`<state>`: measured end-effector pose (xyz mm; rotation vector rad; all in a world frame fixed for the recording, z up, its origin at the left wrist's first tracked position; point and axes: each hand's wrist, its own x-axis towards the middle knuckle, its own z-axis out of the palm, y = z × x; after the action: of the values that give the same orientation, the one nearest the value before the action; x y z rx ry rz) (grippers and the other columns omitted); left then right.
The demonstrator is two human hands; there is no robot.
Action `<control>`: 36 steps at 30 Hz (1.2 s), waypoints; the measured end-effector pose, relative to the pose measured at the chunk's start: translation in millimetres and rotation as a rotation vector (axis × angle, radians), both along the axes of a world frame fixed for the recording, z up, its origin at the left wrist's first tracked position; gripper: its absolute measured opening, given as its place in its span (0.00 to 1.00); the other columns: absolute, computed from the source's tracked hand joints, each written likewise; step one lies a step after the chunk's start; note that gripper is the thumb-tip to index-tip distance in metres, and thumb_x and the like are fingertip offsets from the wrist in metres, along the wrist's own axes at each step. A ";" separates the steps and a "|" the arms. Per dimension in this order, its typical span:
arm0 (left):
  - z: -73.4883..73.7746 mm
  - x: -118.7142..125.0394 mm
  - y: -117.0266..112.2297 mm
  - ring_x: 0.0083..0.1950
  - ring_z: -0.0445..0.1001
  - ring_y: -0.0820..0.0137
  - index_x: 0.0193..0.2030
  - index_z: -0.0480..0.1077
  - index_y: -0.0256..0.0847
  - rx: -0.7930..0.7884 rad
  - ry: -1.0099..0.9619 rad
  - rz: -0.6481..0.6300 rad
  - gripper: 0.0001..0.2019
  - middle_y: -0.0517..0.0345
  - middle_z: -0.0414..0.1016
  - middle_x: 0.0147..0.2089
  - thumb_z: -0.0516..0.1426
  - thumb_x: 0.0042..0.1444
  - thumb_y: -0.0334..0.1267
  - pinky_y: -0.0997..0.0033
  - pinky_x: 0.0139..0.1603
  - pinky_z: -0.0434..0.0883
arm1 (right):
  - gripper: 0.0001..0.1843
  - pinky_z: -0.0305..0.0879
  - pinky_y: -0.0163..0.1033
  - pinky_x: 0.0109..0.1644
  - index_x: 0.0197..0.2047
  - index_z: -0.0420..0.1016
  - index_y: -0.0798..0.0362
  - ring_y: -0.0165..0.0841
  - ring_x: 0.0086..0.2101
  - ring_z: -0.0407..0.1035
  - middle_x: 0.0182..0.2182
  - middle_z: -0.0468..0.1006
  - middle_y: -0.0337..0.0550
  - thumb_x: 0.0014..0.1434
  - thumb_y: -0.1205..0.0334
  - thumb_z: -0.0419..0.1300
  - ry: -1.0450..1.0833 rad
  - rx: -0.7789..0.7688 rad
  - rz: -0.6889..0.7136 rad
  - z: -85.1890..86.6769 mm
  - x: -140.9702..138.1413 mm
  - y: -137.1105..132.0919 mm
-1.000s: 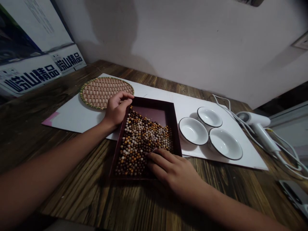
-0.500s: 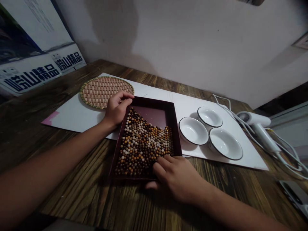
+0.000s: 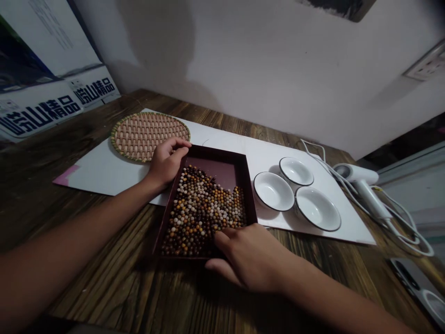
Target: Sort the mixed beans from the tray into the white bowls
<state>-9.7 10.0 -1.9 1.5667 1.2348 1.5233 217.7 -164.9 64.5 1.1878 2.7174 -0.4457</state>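
Note:
A shallow dark maroon box (image 3: 251,185) sits in front of me, its near part over the wooden table. Brown, cream, yellow and olive beads (image 3: 200,213) fill most of its floor, leaving the far right part bare. My left hand (image 3: 167,160) grips the box's far left corner, fingers over the rim. At the near right corner, my right hand (image 3: 252,257) is closed over the near wall, with its fingers inside by the beads and its thumb outside. Its fingertips are partly hidden.
Three white dark-rimmed bowls (image 3: 273,191) stand on a white board (image 3: 222,135) to the right. A round woven tray (image 3: 146,134) lies at the back left. Further right are a white hair dryer (image 3: 368,185) with its cord and a grey phone-like device (image 3: 417,290).
The camera view has shifted slightly, moving most things a little left. My right hand's fingers have curled further over the near wall. My left hand keeps its hold on the corner.

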 end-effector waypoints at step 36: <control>-0.7 -2.8 0.0 0.54 0.78 0.56 0.40 0.78 0.44 0.002 0.081 -0.011 0.09 0.53 0.83 0.47 0.59 0.58 0.43 0.55 0.61 0.70 | 0.33 0.79 0.41 0.52 0.56 0.72 0.63 0.38 0.49 0.80 0.50 0.80 0.59 0.78 0.53 0.32 1.732 -1.562 -1.104 10.9 -20.9 57.4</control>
<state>-12.5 10.0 -2.6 1.6480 1.2676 1.4672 196.8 -107.5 75.4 1.4793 0.2061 -3.6591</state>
